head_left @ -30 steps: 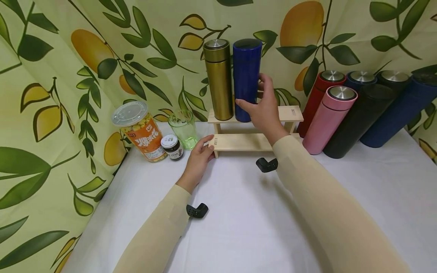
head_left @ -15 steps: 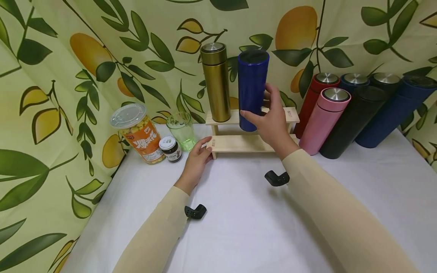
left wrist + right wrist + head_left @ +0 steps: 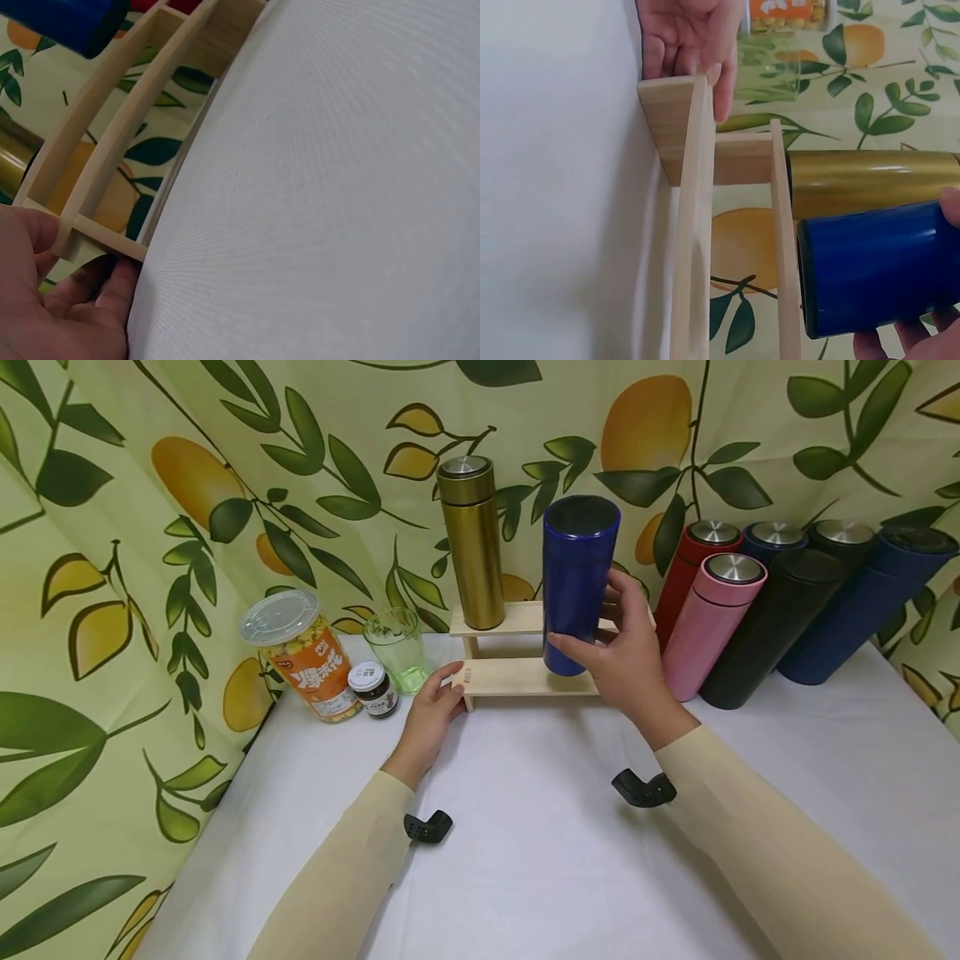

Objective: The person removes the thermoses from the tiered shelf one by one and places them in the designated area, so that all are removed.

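Observation:
My right hand (image 3: 633, 656) grips a glossy blue thermos bottle (image 3: 577, 589), thumb on one side and fingers round the other. The bottle is upright, held in the air in front of the upper step of a two-step wooden rack (image 3: 517, 677); in the right wrist view its dark base (image 3: 808, 281) is apart from the upper board. On the upper step's left part stands a gold thermos bottle (image 3: 476, 560) with a steel lid. At the rack's left end, my left hand (image 3: 429, 722) holds the lower step, with thumb and fingers about its corner (image 3: 67, 236).
Left of the rack stand a green glass (image 3: 397, 652), a small dark jar (image 3: 373, 692) with a white lid and a popcorn tub (image 3: 307, 660). Close on its right are several bottles, among them a pink one (image 3: 712, 627) and a black one (image 3: 772, 631). A patterned curtain hangs behind.
My right hand has brought the blue thermos bottle off the upper step, forward and to the right. My left hand has stayed at the rack's left end.

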Demonstrator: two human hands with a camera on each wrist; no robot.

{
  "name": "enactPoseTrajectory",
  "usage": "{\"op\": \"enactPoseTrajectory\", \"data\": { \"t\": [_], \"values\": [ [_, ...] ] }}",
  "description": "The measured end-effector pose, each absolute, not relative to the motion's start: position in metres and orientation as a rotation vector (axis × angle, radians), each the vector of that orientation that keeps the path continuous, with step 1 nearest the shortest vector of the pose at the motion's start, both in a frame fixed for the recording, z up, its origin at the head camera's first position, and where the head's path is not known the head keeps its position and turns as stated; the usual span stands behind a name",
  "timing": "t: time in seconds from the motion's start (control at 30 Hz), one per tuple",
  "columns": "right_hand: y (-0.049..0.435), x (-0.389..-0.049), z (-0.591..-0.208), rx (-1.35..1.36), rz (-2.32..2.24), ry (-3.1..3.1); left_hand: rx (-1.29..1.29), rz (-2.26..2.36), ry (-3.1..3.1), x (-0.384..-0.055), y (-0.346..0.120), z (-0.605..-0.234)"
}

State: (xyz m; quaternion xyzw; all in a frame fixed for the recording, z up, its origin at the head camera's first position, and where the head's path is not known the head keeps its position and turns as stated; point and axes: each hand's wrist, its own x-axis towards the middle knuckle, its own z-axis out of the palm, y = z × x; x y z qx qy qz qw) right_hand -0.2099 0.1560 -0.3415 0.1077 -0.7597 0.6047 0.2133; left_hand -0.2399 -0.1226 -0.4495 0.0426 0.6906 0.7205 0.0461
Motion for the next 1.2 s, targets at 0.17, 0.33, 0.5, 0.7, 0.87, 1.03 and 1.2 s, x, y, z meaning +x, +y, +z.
{"op": "enactPoseTrajectory", "data": {
  "t": [0.17,0.33,0.5,0.7,0.87,1.03,1.2],
  "values": [
    [0.169,-0.197,-0.348,0.304,1.641,-2.096,0.133,2.209,2.104,-0.240,-0.122,-0.450],
    [0.184,-0.181,-0.356,0.248,1.614,-2.147,0.142,2.205,2.107,-0.240,-0.122,-0.451],
    [0.199,-0.170,-0.362,0.224,1.559,-2.192,0.146,2.197,2.126,-0.240,-0.122,-0.452],
    [0.217,-0.160,-0.365,0.186,1.506,-2.163,0.139,2.195,2.117,-0.240,-0.122,-0.452],
    [0.234,-0.152,-0.366,0.116,1.486,-2.144,0.127,2.187,2.126,-0.240,-0.122,-0.451],
    [0.250,-0.143,-0.364,0.039,1.472,-2.131,0.127,2.188,2.128,-0.239,-0.122,-0.450],
    [0.265,-0.135,-0.357,-0.077,1.448,-2.116,0.124,2.189,2.128,-0.239,-0.122,-0.450]
  ]
}}
